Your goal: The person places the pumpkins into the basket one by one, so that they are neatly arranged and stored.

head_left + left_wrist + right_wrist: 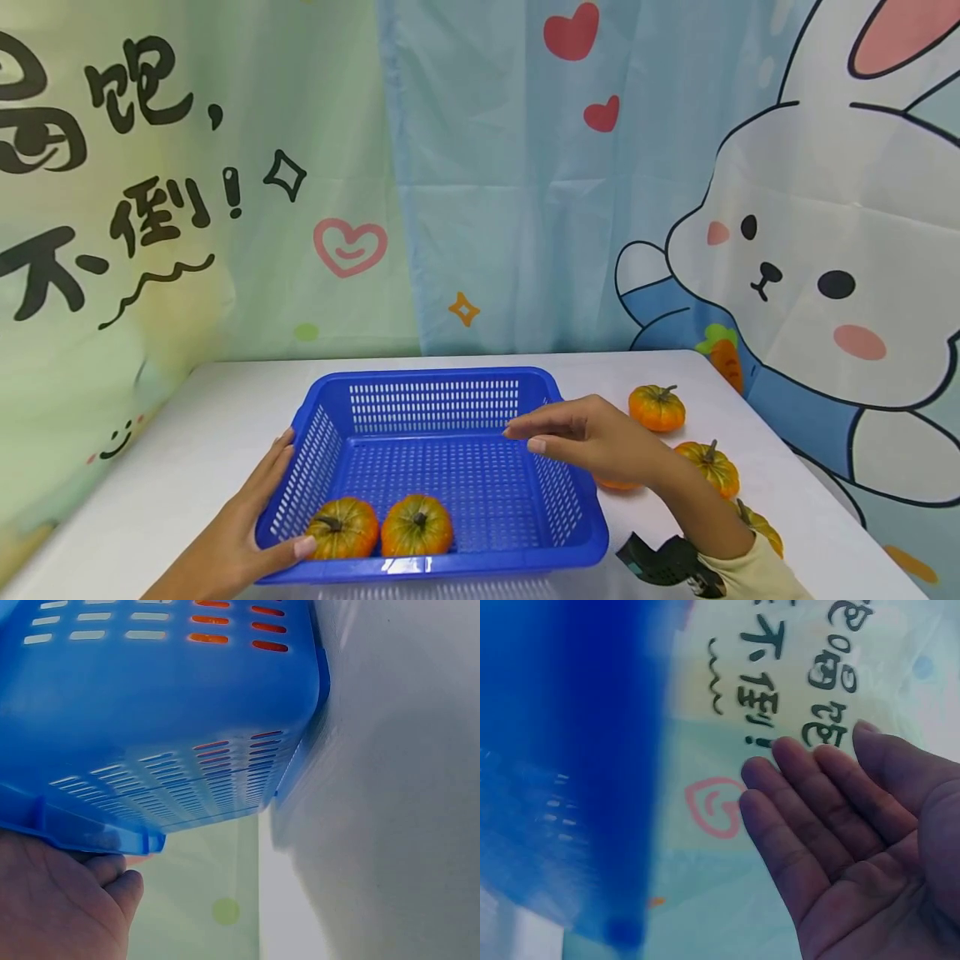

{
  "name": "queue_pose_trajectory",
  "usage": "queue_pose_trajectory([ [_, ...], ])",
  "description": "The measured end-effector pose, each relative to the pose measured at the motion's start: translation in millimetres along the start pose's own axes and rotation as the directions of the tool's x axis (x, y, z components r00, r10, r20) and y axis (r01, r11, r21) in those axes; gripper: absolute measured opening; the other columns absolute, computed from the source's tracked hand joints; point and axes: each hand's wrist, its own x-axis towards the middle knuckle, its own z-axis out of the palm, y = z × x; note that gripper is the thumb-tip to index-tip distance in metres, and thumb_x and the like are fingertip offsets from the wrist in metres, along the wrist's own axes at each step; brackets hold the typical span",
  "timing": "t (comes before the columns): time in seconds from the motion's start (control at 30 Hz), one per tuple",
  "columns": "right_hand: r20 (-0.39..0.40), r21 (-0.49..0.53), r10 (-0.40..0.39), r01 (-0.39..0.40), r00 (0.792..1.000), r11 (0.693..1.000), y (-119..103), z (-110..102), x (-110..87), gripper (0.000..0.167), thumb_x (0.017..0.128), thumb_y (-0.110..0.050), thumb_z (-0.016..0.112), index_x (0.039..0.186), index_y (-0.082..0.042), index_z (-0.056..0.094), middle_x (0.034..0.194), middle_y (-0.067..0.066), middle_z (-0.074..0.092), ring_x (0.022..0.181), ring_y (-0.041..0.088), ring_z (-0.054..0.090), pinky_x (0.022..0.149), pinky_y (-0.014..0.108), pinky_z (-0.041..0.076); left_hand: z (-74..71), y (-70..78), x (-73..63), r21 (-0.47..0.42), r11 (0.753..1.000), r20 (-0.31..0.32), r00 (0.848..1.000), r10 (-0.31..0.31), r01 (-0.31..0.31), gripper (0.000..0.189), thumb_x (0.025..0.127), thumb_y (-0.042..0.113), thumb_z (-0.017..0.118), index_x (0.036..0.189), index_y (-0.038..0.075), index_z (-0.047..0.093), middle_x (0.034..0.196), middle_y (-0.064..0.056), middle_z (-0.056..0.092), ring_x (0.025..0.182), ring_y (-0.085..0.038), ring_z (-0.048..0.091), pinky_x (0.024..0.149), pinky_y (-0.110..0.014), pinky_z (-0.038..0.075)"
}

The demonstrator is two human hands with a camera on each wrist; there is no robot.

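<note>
A blue plastic basket (pixel 480 567) with slotted walls sits on the white table. Two small orange-green pumpkins lie in its front left part, one pumpkin (pixel 343 528) in the corner and another pumpkin (pixel 417 525) beside it. My left hand (pixel 238 527) holds the basket at its front left corner, thumb over the rim and fingers along the outer left side. In the left wrist view, the hand (pixel 67 900) lies against the underside of the rim. My right hand (pixel 588 433) hovers over the basket's right side, fingers extended and holding nothing; its bare palm shows in the right wrist view.
Right of the basket on the white table (pixel 247 400) are several more pumpkins: one at the back (pixel 657 408), a second pumpkin (pixel 709 467) nearer, and others partly hidden by the right arm. A dark strap (pixel 667 565) lies by the right forearm. A printed curtain (pixel 487 208) hangs behind.
</note>
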Motion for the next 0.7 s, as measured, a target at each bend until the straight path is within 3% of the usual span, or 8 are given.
queue_pose_trajectory([
  [0.2,-0.126,-0.041,0.016,-0.021,0.992,0.999,10.1,-4.1,-13.6,0.025,0.097,-0.014,0.060,0.119,-0.007,0.070,0.114,0.002,0.070,0.107,0.020,0.065,0.087,0.031,0.052,0.0,-2.3,0.2,0.002,1.000,-0.007,1.000,0.016,-0.016,0.098,0.081,0.031,0.072,0.157,0.012,0.013,0.163,-0.002,0.003,0.141,-0.047,0.014,0.094,-0.076,0.025],
  [0.27,-0.159,-0.052,0.027,-0.036,0.987,0.998,12.4,-6.2,-18.5,0.025,0.098,-0.015,0.059,0.119,-0.006,0.070,0.112,0.002,0.070,0.106,0.020,0.065,0.086,0.031,0.052,0.0,-3.6,0.3,0.006,0.999,-0.015,0.999,0.034,-0.034,0.099,0.081,0.030,0.073,0.157,0.012,0.014,0.163,-0.002,0.004,0.142,-0.046,0.013,0.105,-0.065,0.022],
  [0.4,-0.209,-0.078,0.033,-0.050,0.977,0.996,18.1,-9.7,-28.4,0.028,0.098,-0.015,0.059,0.121,-0.002,0.067,0.113,0.005,0.070,0.107,0.021,0.065,0.086,0.033,0.052,0.8,-5.5,0.6,-0.003,0.999,-0.026,0.998,0.054,-0.054,0.099,0.080,0.028,0.074,0.157,0.012,0.015,0.163,-0.002,0.005,0.143,-0.044,0.011,0.108,-0.058,0.018],
  [0.43,-0.223,-0.076,0.045,-0.063,0.974,0.995,19.9,-10.6,-31.0,0.028,0.097,-0.015,0.060,0.121,-0.002,0.068,0.112,0.005,0.070,0.107,0.021,0.065,0.086,0.033,0.052,0.9,-5.9,0.8,-0.004,0.998,-0.027,0.998,0.055,-0.055,0.099,0.079,0.028,0.074,0.157,0.012,0.015,0.163,-0.003,0.005,0.143,-0.044,0.011,0.108,-0.059,0.017],
  [0.5,-0.249,-0.082,0.076,-0.100,0.966,0.992,23.2,-12.8,-36.8,0.029,0.097,-0.018,0.061,0.121,-0.003,0.067,0.112,0.004,0.070,0.107,0.020,0.065,0.086,0.032,0.052,1.0,-6.3,1.2,-0.015,0.999,-0.024,0.998,0.050,-0.051,0.100,0.079,0.028,0.074,0.157,0.012,0.015,0.163,-0.003,0.004,0.143,-0.044,0.010,0.100,-0.072,0.019],
  [0.7,-0.300,-0.097,0.149,-0.185,0.942,0.978,36.3,-28.7,-51.8,0.034,0.096,-0.020,0.063,0.124,-0.002,0.066,0.113,0.006,0.070,0.106,0.020,0.066,0.084,0.031,0.053,1.5,-6.4,1.2,-0.024,0.999,-0.020,0.999,0.048,-0.049,0.100,0.079,0.028,0.074,0.157,0.012,0.014,0.163,-0.004,0.004,0.143,-0.045,0.009,0.097,-0.076,0.019],
])
